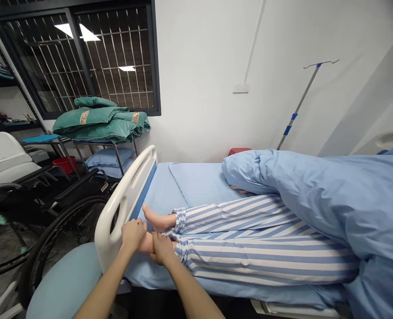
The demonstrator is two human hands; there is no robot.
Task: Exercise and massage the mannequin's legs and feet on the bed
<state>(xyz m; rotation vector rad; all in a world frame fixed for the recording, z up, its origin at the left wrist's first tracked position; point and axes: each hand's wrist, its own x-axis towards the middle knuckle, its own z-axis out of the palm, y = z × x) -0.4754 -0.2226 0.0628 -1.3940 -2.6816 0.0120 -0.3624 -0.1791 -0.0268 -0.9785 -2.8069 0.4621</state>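
Two bare feet stick out of blue-and-white striped trousers (249, 257) on a bed with a light blue sheet (196, 181). My left hand (134, 235) is closed around the toe end of the nearer foot (145, 243). Around the ankle end of that same foot, my right hand (163, 249) is wrapped, close to the gathered trouser cuff. Just beyond my hands lies the farther foot (158, 220), toes pointing up, touched by neither hand as far as I can see. A blue quilt (302, 190) covers the upper legs and body.
A white footboard (125, 199) rises at the bed's left end. Beside it stand a wheelchair (73, 212) and a pale blue rounded seat (66, 283). Green folded bedding (99, 122) rests on a rack under the window. An IV pole (297, 108) leans into view behind the bed.
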